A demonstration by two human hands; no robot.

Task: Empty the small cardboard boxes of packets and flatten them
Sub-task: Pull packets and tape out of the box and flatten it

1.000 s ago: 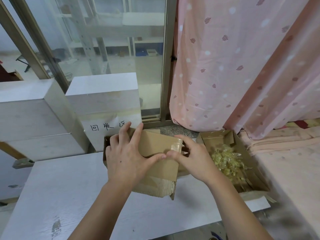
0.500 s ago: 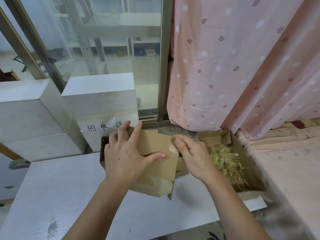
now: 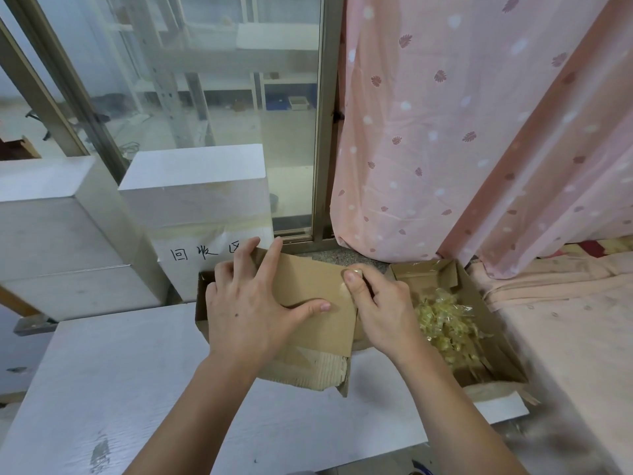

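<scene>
A small brown cardboard box (image 3: 308,282) is held over the far edge of the white table (image 3: 137,389). My left hand (image 3: 250,310) lies spread across its top face, thumb stretched to the right. My right hand (image 3: 380,310) grips the box's right edge, with its thumb and a fingertip pinching the clear tape at the upper right corner. The box's torn lower flap (image 3: 315,371) hangs toward me. Right of it, an open cardboard box (image 3: 493,330) holds a heap of clear yellowish packets (image 3: 442,320).
Behind the held box, another brown box's edge (image 3: 202,303) shows. White blocks (image 3: 195,186) stand at the back left, one with a handwritten label. A glass sliding door is behind them. A pink curtain (image 3: 462,132) and pink bedding (image 3: 565,320) fill the right side.
My right hand slid up from the middle of the box's right edge to its upper right corner and now pinches the tape there. The left hand stayed pressed on top.
</scene>
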